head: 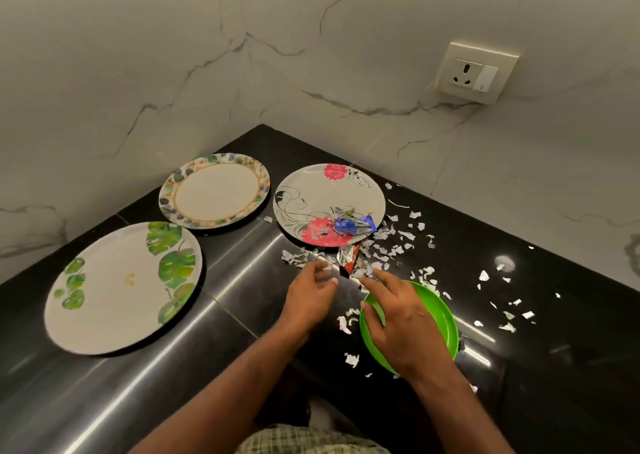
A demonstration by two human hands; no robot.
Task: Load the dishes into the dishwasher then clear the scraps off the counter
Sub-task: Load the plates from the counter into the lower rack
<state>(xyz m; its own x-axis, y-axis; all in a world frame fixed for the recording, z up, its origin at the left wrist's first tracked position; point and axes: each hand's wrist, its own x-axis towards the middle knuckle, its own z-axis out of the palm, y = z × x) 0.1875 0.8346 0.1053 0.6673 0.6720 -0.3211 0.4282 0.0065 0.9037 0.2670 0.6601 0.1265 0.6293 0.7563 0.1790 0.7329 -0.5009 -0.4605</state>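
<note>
Three dinner plates lie on the black counter [239, 280]: a green-leaf plate [114, 297] at the left, a plate with a flowered rim [214, 193] behind it, and a pink-flower plate [322, 193] in the middle. The pink-flower plate holds a blue wrapper [355, 225] and some bits. A red and silver wrapper [348, 261] lies just in front of it among several torn paper scraps [391, 238]. My left hand [311, 296] is loosely curled, with its fingertips at the scraps. My right hand [398, 318] lies spread over a green bowl [441, 315], fingers toward the wrapper.
More paper scraps [509, 315] are scattered to the right across the counter. Marble walls meet in a corner behind the plates, with a wall socket [476, 72] at the upper right. The counter's front edge runs just in front of me.
</note>
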